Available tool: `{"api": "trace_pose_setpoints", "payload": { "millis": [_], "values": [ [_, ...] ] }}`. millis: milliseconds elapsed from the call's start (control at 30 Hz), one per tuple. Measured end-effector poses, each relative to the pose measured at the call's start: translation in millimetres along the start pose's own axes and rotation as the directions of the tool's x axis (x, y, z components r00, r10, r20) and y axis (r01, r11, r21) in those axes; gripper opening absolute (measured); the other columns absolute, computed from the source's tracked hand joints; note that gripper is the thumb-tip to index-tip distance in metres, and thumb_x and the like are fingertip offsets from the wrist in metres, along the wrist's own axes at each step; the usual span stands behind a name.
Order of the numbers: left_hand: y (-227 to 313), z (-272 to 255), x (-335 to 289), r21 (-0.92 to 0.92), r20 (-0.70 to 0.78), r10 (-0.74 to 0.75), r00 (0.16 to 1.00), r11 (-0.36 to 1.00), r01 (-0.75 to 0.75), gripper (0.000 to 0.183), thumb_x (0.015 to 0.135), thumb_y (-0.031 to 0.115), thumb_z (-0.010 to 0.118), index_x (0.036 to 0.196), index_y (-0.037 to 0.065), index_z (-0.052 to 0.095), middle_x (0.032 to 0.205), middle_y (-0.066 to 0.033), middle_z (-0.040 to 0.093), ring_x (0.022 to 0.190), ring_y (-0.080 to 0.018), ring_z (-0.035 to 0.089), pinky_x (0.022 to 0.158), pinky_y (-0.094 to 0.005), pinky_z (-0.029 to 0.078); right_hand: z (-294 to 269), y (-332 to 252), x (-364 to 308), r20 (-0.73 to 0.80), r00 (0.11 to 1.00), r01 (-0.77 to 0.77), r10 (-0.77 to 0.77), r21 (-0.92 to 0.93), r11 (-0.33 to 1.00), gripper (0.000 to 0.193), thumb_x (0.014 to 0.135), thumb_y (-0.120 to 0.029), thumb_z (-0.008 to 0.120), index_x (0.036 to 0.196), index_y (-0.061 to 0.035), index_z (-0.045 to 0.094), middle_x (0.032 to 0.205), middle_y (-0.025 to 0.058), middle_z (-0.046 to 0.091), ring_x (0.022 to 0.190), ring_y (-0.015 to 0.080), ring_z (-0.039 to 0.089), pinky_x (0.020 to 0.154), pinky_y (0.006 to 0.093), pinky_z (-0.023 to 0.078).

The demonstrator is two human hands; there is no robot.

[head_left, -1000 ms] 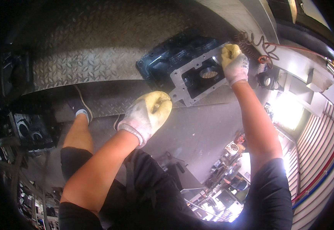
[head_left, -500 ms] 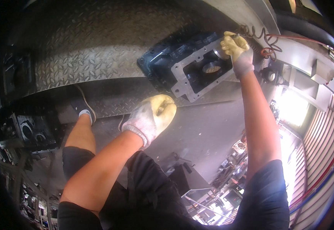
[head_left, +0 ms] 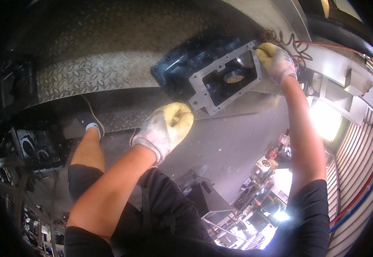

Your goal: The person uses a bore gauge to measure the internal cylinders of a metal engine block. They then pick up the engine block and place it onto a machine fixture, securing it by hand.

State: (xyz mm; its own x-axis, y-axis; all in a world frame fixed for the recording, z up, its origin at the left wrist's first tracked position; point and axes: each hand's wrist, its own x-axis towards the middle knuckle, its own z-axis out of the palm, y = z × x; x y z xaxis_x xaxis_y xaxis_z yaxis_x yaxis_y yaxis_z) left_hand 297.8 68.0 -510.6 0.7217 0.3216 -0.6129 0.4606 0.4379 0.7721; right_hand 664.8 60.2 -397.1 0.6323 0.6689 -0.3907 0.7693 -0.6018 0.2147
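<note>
A dark metal casting (head_left: 169, 70) with a machined, pale grey rectangular flange (head_left: 196, 88) sits tilted at the edge of the tread-plate surface. Small holes line the flange, and a round opening shows inside its frame. My left hand (head_left: 166, 126), in a yellow-and-white work glove, is closed just below the flange's near left corner; something small shows between the curled fingers, too unclear to name. Gloved the same way, my right hand (head_left: 277, 62) is beside the flange's far right end with its fingers curled in. What those fingers hold, if anything, is hidden.
Diamond tread plate (head_left: 100, 43) spreads across the upper left. A coiled brown air hose (head_left: 287, 43) hangs by my right hand. Another dark casting (head_left: 34, 145) with round bores stands at far left. A dark box-like object (head_left: 210, 199) is below, near my legs.
My right hand has moved right, off the flange's far corner to beside its end. My left hand has shifted slightly left and stays closed.
</note>
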Motion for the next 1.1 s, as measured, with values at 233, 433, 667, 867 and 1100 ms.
{"api": "trace_pose_setpoints", "payload": {
  "millis": [233,433,667,867,1100],
  "values": [
    [16.4,-10.2,-1.9,0.042,-0.006,-0.024,1.0,0.999,0.024,0.036,0.099,0.031,0.068,0.119,0.001,0.073,0.109,-0.0153,0.077,0.1,-0.0254,0.073,0.09,-0.0369,0.057,-8.4,-23.9,6.1,0.052,0.997,0.06,-0.049,-0.244,0.968,0.031,0.101,-0.036,0.066,0.119,-0.0121,0.076,0.113,0.0189,0.077,0.108,0.0377,0.074,0.094,0.0439,0.057],
    [11.0,-5.7,4.1,-0.057,-0.005,-0.012,1.0,0.998,0.011,0.033,0.101,0.027,0.067,0.118,0.0,0.073,0.105,-0.0115,0.076,0.095,-0.0188,0.072,0.087,-0.0324,0.057,10.7,-23.0,-1.6,-0.095,0.982,0.128,-0.163,-0.295,0.947,0.028,0.101,-0.034,0.064,0.104,-0.0081,0.074,0.101,0.0223,0.076,0.099,0.0425,0.073,0.086,0.0498,0.058],
    [11.9,-5.0,12.7,-0.035,-0.037,0.026,0.999,0.999,-0.027,0.029,0.103,0.022,0.066,0.12,-0.002,0.071,0.101,-0.0063,0.074,0.09,-0.011,0.069,0.084,-0.0276,0.057,4.3,-23.8,12.6,0.03,0.98,0.195,-0.196,-0.325,0.926,0.029,0.102,-0.035,0.062,0.104,-0.0082,0.073,0.102,0.0225,0.076,0.1,0.0425,0.073,0.086,0.0492,0.058],
    [12.0,-4.6,17.8,-0.081,-0.005,0.009,1.0,0.997,-0.009,0.029,0.105,0.02,0.065,0.122,-0.002,0.07,0.104,-0.0068,0.075,0.091,-0.0131,0.069,0.085,-0.0283,0.057,-2.4,-29.7,14.9,0.114,0.983,0.175,-0.145,-0.328,0.928,0.028,0.101,-0.032,0.062,0.109,-0.0078,0.074,0.104,0.0218,0.076,0.101,0.0418,0.073,0.088,0.0478,0.058],
    [35.8,-14.7,18.2,0.013,-0.008,-0.069,0.998,0.998,0.069,0.042,0.098,0.038,0.066,0.122,0.005,0.073,0.119,-0.0188,0.076,0.111,-0.0336,0.073,0.098,-0.0416,0.056,-6.1,-59.0,40.1,0.283,0.954,0.242,-0.097,-0.539,0.807,0.03,0.098,-0.027,0.061,0.11,-0.0057,0.078,0.112,0.0225,0.077,0.106,0.0399,0.075,0.093,0.0458,0.059]
  ]
}}
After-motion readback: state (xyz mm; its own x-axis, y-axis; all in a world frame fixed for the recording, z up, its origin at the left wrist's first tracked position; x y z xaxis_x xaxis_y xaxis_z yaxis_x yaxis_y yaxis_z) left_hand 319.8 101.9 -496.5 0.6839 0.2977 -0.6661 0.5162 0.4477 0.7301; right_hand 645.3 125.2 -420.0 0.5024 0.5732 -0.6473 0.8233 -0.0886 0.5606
